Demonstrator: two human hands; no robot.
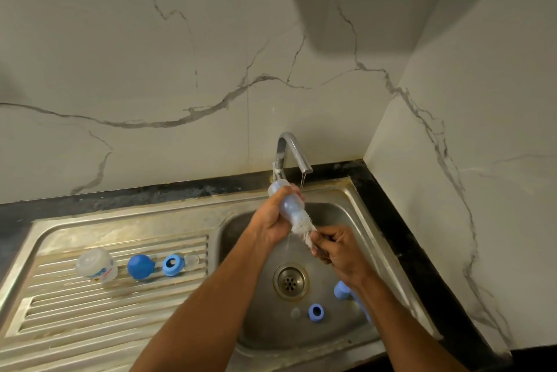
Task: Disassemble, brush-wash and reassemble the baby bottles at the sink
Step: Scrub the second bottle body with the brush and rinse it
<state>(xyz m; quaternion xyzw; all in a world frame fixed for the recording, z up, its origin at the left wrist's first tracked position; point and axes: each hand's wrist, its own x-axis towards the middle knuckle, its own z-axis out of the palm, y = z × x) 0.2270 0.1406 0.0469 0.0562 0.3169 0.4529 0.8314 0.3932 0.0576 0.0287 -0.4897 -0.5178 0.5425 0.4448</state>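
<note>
My left hand [275, 218] grips a clear baby bottle [290, 203] tilted over the sink, its base up toward the tap. A white bottle brush [304, 228] pokes out of the bottle's mouth. My right hand [337, 249] holds the brush's handle just below the bristles; the handle itself is hidden in my fingers. A thin stream of water runs from the tap [297, 154] beside the bottle. In the sink basin [241, 239] lie a blue screw ring [315, 312], a blue cap [342, 290] and a small clear teat [296, 313].
On the ribbed draining board [105, 320] to the left stand a clear bottle cover [96, 264], a blue cap [140, 264], a blue ring [172, 264] and a clear teat [192, 260]. The drain [290, 281] sits mid-basin. Marble walls close the back and right.
</note>
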